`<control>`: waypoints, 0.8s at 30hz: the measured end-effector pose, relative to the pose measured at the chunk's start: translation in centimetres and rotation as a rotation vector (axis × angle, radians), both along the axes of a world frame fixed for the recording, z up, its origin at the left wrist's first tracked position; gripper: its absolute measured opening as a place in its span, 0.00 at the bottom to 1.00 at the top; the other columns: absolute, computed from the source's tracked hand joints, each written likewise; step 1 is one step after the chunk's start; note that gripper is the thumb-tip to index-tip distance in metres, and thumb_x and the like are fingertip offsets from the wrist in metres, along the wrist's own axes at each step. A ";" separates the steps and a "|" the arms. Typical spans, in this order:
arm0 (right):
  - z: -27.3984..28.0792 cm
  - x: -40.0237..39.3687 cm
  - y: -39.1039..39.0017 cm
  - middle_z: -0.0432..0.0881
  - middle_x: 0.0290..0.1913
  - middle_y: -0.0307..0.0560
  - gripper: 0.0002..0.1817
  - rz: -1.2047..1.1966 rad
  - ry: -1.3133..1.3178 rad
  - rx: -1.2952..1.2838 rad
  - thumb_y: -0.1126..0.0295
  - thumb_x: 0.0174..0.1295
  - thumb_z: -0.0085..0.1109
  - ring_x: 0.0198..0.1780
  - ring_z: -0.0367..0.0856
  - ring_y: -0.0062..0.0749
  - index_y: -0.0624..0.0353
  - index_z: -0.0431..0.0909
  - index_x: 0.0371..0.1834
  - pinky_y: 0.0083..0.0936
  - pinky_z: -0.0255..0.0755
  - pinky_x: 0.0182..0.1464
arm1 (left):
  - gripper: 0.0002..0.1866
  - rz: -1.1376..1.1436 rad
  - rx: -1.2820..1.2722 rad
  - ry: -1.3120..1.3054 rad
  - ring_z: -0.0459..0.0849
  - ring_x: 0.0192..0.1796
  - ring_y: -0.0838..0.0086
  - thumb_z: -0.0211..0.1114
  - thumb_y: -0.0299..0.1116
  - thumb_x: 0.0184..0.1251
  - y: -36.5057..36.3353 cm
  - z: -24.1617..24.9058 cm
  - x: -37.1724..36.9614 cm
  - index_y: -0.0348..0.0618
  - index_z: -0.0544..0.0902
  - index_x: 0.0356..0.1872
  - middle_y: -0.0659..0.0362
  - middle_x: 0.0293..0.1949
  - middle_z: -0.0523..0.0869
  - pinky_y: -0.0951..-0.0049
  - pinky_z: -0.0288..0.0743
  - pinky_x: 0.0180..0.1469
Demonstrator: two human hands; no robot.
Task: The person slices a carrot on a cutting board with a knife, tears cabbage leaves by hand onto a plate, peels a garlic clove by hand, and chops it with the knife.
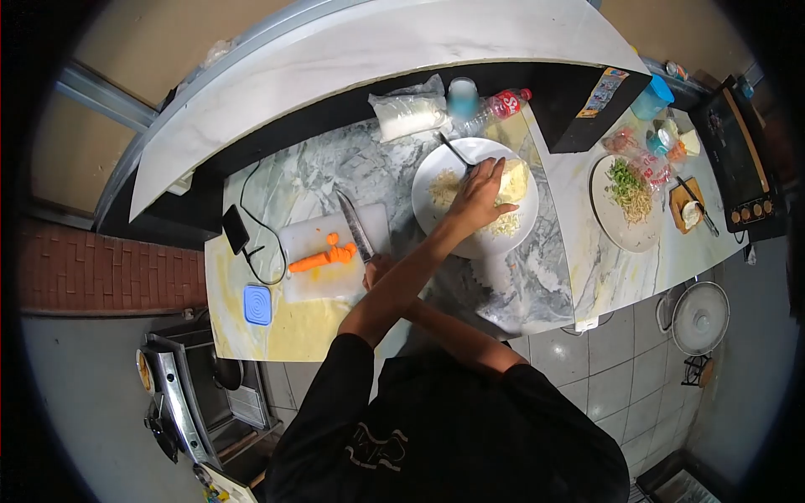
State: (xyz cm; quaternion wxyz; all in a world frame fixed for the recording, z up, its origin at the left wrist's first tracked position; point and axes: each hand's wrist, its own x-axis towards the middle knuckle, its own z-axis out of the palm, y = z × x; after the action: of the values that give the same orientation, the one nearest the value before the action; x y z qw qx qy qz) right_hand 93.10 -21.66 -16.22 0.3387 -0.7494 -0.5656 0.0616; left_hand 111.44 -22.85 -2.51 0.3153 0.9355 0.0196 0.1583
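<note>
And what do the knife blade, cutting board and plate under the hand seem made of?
Knife blade: likely steel, grey with a metallic sheen. Cutting board: probably plastic; pale, smooth, no visible wood grain. Plate: perhaps ceramic or melamine; white and smooth.

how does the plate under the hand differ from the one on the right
Contents: the middle plate holds a pale cabbage piece and pale shreds; the right plate holds chopped greens and pale strands.
Contact: the left hand reaches over the middle plate; no hand is at the right plate.
Utensil: a dark handle crosses the middle plate's rim; none shows on the right plate.
Both are light-coloured and hold food.
</note>
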 end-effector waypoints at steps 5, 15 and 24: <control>3.8 0.7 -1.0 0.72 0.33 0.56 0.12 -0.072 0.400 -0.057 0.68 0.56 0.59 0.35 0.73 0.47 0.62 0.66 0.31 0.41 0.67 0.36 | 0.48 0.030 0.179 0.080 0.73 0.60 0.54 0.79 0.46 0.44 -0.3 -0.5 2.7 0.32 0.66 0.65 0.46 0.57 0.71 0.57 0.69 0.61; 1.4 -0.3 -0.8 0.71 0.33 0.58 0.13 -0.045 0.987 0.273 0.67 0.61 0.56 0.40 0.71 0.50 0.64 0.66 0.30 0.43 0.66 0.38 | 0.53 0.010 0.218 0.206 0.76 0.57 0.55 0.80 0.54 0.34 0.2 -0.9 4.3 0.39 0.69 0.65 0.47 0.53 0.78 0.57 0.69 0.60; 4.7 1.0 -1.7 0.74 0.35 0.60 0.14 -0.105 0.346 0.185 0.66 0.62 0.57 0.38 0.74 0.50 0.68 0.69 0.33 0.41 0.69 0.38 | 0.42 0.047 0.142 0.112 0.82 0.47 0.51 0.80 0.45 0.32 0.1 -0.5 4.1 0.38 0.74 0.54 0.46 0.43 0.82 0.58 0.76 0.52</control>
State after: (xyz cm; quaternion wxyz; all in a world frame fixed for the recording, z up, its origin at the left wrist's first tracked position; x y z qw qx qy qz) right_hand 94.11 -23.32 -11.50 0.5011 -0.7218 -0.4623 0.1193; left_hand 115.53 -22.77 -3.03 0.2426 0.9622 0.0481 0.1139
